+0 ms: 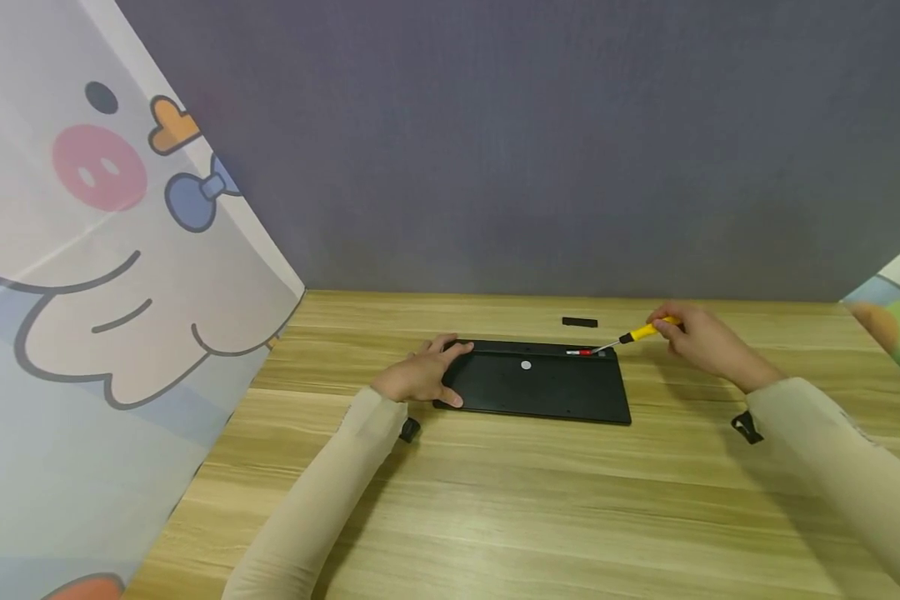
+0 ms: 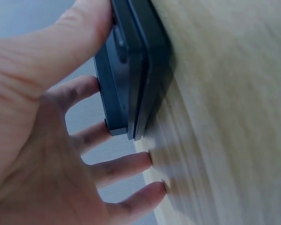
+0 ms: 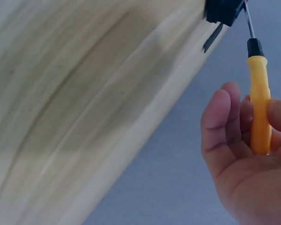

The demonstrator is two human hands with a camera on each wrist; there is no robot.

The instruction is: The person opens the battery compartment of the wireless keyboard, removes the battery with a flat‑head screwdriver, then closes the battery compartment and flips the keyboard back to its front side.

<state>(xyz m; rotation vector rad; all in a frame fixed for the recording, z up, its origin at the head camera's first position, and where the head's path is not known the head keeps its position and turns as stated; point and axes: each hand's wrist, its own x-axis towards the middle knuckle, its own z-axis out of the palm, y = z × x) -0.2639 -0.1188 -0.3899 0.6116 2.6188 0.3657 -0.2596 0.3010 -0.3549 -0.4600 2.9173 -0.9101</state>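
Note:
A black keyboard (image 1: 532, 387) lies underside up on the table, a white round sticker near its middle. In its back ridge, toward the right end, a red-and-white battery (image 1: 579, 352) sits in an uncovered slot. My left hand (image 1: 422, 375) grips the keyboard's left end between thumb and forefingers; in the left wrist view its last two fingertips (image 2: 155, 188) touch the table. My right hand (image 1: 693, 337) holds a screwdriver (image 3: 259, 103) by its yellow handle, slanting down to the left. The metal tip reaches the battery's right end; whether they touch is too small to tell.
A small black strip-shaped cover (image 1: 580, 322) lies on the wooden table (image 1: 540, 508) behind the keyboard. A grey panel (image 1: 525, 150) rises along the table's back edge. A wall with cartoon prints (image 1: 157, 292) stands at the left. Black straps (image 1: 747, 427) hang by both wrists.

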